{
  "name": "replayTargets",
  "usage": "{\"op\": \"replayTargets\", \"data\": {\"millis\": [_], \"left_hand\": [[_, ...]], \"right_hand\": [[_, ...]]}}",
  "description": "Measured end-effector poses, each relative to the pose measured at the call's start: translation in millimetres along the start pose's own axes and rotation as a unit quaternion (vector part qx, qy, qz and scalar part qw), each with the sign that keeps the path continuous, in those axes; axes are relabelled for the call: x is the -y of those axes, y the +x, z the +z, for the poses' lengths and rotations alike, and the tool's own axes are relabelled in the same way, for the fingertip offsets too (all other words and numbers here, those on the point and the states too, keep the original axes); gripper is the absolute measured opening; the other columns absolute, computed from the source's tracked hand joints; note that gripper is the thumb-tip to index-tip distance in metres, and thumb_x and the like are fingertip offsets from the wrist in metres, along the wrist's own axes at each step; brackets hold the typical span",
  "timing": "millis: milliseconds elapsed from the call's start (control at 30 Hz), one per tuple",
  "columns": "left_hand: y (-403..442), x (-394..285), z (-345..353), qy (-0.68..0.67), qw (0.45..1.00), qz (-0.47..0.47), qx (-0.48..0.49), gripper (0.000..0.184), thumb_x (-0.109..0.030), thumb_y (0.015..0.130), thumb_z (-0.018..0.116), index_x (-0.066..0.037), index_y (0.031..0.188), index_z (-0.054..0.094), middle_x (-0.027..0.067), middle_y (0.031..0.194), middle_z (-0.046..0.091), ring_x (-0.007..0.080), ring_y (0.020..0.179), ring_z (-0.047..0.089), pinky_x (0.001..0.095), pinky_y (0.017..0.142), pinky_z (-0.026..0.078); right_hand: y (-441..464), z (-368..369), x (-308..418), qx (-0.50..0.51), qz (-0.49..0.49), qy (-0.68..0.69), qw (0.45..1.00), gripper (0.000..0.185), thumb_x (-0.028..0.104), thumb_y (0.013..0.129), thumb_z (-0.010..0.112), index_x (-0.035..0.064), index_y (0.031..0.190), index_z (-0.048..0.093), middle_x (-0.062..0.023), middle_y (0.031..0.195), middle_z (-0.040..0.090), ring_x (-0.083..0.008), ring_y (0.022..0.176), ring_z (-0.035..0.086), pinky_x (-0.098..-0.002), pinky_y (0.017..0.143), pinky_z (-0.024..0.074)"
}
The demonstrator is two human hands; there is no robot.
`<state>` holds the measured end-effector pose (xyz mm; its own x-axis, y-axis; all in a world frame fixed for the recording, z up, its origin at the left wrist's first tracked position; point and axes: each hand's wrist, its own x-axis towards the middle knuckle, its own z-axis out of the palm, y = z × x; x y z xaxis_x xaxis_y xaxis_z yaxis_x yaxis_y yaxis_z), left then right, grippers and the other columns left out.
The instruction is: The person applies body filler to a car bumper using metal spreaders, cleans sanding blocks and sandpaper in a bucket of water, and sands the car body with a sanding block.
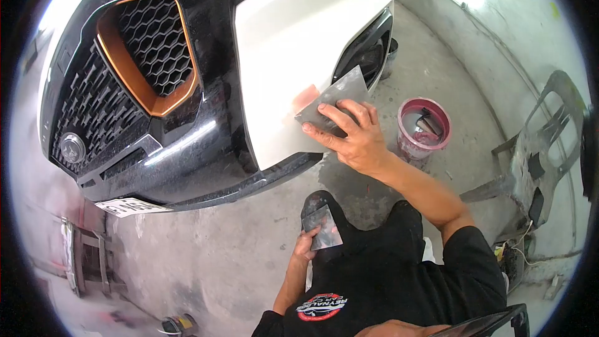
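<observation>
My right hand (355, 134) presses a thin grey putty spreader (342, 95), a flat rectangular sheet, on the white bumper panel (293, 43). Its fingers lie across the sheet, close to the headlight-like black lamp housing (368, 50). A pinkish putty patch (306, 98) shows on the panel at the sheet's left edge. Down by the knee, my left hand (304, 243) grips a smaller shiny metal plate (324, 229) with smudges on its face. What lies under the right-hand sheet is hidden.
The car's black front with an orange-trimmed grille (156, 50) fills the upper left. A pink bucket (424, 123) holding water and dark blocks stands on the concrete floor. At right is a grey plastic chair (530, 162); a wooden stand (87, 256) and a can (178, 324) are at lower left.
</observation>
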<state>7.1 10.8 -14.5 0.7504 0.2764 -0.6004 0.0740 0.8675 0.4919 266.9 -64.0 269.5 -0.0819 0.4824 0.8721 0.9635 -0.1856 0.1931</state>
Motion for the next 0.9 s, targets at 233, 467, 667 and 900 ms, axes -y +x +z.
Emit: {"op": "replayTargets", "data": {"millis": [233,467,667,900], "left_hand": [[-6,-3,8,0.018,1.0,0.007,-0.006,0.035,-0.007,0.09,0.058,-0.006,0.126,0.056,0.0099,0.12,0.063,0.0273,0.106,0.063,0.0469,0.094,0.051],[-26,-9,44,0.033,0.999,0.033,-0.026,0.036,-0.005,0.091,0.058,-0.003,0.127,0.054,0.0111,0.118,0.064,0.0267,0.104,0.064,0.0447,0.09,0.054],[-32,-25,87,0.066,0.996,0.067,0.006,0.033,-0.009,0.091,0.061,-0.001,0.123,0.056,0.0116,0.112,0.066,0.0246,0.098,0.067,0.041,0.086,0.056],[-47,-47,135,0.038,0.987,0.15,-0.045,0.029,-0.009,0.092,0.058,-0.004,0.121,0.059,0.0078,0.111,0.066,0.021,0.094,0.067,0.0363,0.079,0.057]], "right_hand": [[-13,-32,-3,0.03,0.031,0.071,0.997,0.059,0.002,0.066,0.064,0.0243,0.12,0.065,-0.0037,0.126,0.056,-0.0256,0.106,0.051,-0.0401,0.087,0.0372],[-84,-64,-11,0.049,0.255,0.13,0.957,0.061,-0.006,0.068,0.059,0.0119,0.126,0.06,-0.0138,0.126,0.055,-0.0358,0.109,0.051,-0.0448,0.093,0.0402],[-192,-58,34,0.177,0.395,0.249,0.866,0.05,-0.007,0.082,0.047,0.0039,0.131,0.054,-0.0191,0.126,0.053,-0.0362,0.115,0.051,-0.0393,0.101,0.0388],[-167,-65,73,0.228,0.249,0.344,0.876,0.052,-0.01,0.076,0.049,0.0007,0.127,0.054,-0.02,0.123,0.054,-0.0382,0.113,0.052,-0.0424,0.099,0.0413]]}}
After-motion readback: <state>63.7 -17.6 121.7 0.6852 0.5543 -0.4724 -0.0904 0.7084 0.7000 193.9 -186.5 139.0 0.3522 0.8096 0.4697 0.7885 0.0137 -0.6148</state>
